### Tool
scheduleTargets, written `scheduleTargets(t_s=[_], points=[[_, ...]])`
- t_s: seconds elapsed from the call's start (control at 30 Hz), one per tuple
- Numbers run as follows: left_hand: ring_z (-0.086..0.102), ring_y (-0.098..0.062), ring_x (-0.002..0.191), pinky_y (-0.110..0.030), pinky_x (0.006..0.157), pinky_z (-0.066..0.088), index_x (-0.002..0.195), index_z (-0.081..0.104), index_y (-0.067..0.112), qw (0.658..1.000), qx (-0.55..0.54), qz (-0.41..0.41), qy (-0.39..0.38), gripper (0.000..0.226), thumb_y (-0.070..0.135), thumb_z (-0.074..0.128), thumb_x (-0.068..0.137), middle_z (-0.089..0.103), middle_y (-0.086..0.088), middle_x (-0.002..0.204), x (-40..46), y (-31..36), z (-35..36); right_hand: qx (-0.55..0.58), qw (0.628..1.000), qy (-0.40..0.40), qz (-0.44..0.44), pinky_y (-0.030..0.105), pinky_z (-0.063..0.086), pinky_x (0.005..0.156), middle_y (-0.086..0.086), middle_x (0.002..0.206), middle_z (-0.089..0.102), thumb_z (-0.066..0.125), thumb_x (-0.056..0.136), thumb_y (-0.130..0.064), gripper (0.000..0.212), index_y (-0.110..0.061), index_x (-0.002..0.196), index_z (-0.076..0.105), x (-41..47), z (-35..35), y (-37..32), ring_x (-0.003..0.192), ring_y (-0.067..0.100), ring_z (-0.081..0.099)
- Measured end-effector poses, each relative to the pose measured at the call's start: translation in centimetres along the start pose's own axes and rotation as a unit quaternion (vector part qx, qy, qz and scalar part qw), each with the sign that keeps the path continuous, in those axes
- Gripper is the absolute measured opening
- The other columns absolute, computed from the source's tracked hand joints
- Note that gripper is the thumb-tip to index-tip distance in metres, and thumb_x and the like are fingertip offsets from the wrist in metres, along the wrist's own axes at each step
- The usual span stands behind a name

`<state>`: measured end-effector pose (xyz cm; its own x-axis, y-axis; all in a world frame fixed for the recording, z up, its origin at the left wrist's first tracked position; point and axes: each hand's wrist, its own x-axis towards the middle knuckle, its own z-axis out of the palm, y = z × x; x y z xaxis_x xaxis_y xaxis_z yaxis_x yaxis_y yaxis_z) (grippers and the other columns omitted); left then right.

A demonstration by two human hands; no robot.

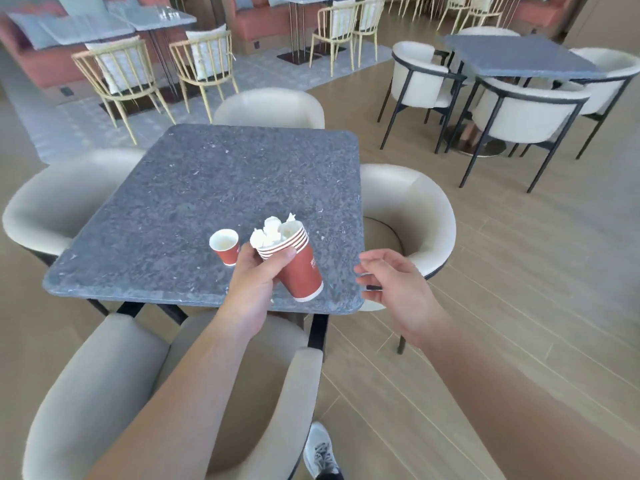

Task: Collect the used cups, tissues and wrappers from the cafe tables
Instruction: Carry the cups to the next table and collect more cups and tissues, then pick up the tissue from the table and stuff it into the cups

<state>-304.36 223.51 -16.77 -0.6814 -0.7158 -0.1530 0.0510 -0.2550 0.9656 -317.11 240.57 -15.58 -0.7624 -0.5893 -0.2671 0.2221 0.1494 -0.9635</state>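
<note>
My left hand (254, 282) grips a stack of several nested red paper cups (300, 268), tilted to the right over the near edge of the grey stone table (207, 188). Crumpled white tissues (272, 230) stick out of the top cup. A single small red cup (225, 247) stands upright on the table just left of the stack, touching or nearly touching my left fingers. My right hand (391, 289) hovers at the table's right front corner, fingers loosely curled and holding nothing.
Cream armchairs surround the table: one in front of me (104, 393), one left (52, 202), one right (422, 220), one at the far side (270, 107). Another grey table (519, 57) with white chairs stands at the back right. My shoe (320, 452) is on the wooden floor.
</note>
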Motion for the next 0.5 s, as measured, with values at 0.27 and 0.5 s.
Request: scheduleTargets(t_s=[0.27, 0.5], points=[[0.068, 0.002, 0.079, -0.014, 0.068, 0.051, 0.128, 0.06, 0.01, 0.998, 0.033, 0.003, 0.049, 0.035, 0.002, 0.064, 0.095, 0.073, 0.006, 0.102, 9.8, 1.8, -3.0, -0.008, 0.999, -0.043, 0.008, 0.022, 0.051, 0.067, -0.002, 0.092, 0.07, 0.06, 0.093, -0.018, 0.012, -0.026, 0.09, 0.069, 9.6, 5.0, -2.5, 0.081, 0.009, 0.067], [0.064, -0.021, 0.101, -0.04, 0.078, 0.045, 0.138, 0.05, 0.01, 0.994, 0.034, -0.002, 0.107, 0.07, 0.025, 0.077, 0.075, 0.068, -0.008, 0.124, 12.7, 2.2, -6.7, -0.032, 0.994, -0.098, 0.026, 0.026, 0.053, 0.07, -0.001, 0.091, 0.069, 0.06, 0.093, -0.019, 0.01, -0.022, 0.096, 0.069, 14.7, 7.8, -2.6, 0.083, 0.012, 0.066]])
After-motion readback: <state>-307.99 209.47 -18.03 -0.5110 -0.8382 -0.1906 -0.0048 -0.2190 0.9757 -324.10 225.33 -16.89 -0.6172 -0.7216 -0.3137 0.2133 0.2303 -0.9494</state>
